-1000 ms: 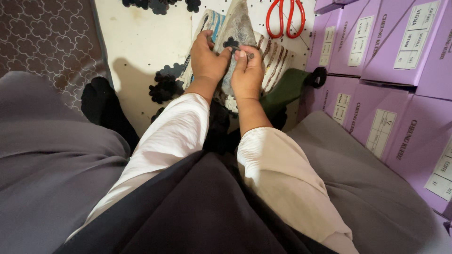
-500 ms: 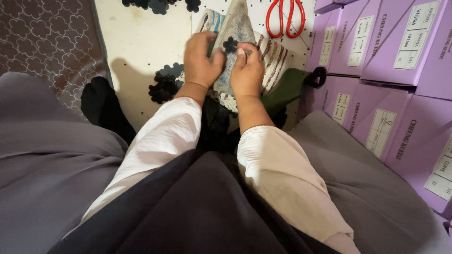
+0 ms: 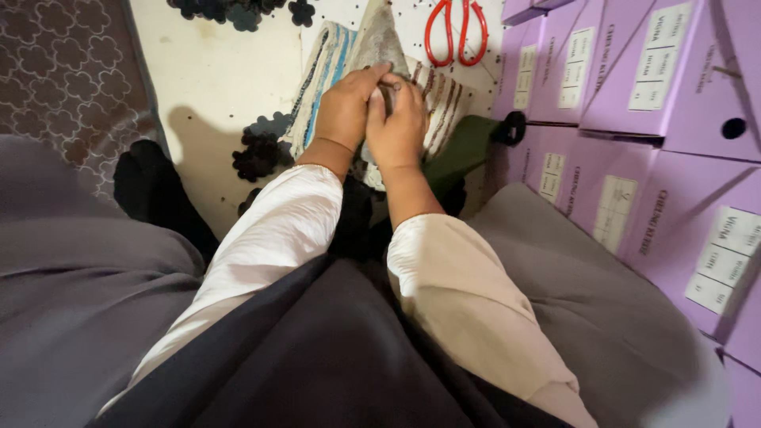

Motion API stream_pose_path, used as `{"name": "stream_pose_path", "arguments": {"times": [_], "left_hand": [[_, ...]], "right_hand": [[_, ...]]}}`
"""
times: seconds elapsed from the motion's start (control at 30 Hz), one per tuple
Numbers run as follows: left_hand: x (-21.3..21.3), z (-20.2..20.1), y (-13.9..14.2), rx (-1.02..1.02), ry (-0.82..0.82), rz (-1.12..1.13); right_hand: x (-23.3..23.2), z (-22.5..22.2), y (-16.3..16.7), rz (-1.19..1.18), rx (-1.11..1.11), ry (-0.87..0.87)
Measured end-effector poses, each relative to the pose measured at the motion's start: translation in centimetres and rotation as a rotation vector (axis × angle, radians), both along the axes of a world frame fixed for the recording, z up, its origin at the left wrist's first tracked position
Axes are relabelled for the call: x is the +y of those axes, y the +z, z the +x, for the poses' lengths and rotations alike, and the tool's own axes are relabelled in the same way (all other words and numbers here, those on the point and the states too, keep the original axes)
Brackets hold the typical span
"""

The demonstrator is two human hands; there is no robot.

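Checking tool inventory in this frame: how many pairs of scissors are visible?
1. The red-handled scissors lie on the pale floor at the top of the view, beyond the left hand and right hand, left of the purple boxes. More could be hidden under the striped fabric.

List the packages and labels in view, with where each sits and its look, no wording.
Stacked purple boxes: right side, beside the person's leg; rectangular cardboard, lilac.
White labels: rectangular stickers on the box faces, dark print.
Round hole: dark, on the end of an upper box at far right.
No screens or signs.
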State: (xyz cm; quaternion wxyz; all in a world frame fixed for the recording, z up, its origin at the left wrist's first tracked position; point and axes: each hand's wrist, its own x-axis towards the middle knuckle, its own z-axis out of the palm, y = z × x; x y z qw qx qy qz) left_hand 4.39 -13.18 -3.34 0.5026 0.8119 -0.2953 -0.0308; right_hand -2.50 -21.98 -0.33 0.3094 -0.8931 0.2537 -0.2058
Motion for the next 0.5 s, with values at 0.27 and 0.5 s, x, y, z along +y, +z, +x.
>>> {"name": "stream_pose_path", "arguments": {"times": [0.27,0.5], "left_hand": [[0.0,0.0,0.2,-0.016,0.122,0.004],[0.4,0.6,-0.1,0.055,0.159,0.038]], "right_hand": [[-3.5,-4.6,0.8,-0.002,0.002,-0.836],[-4.2,-7.0,-3.1,1.128,-0.290,-1.130]]}}
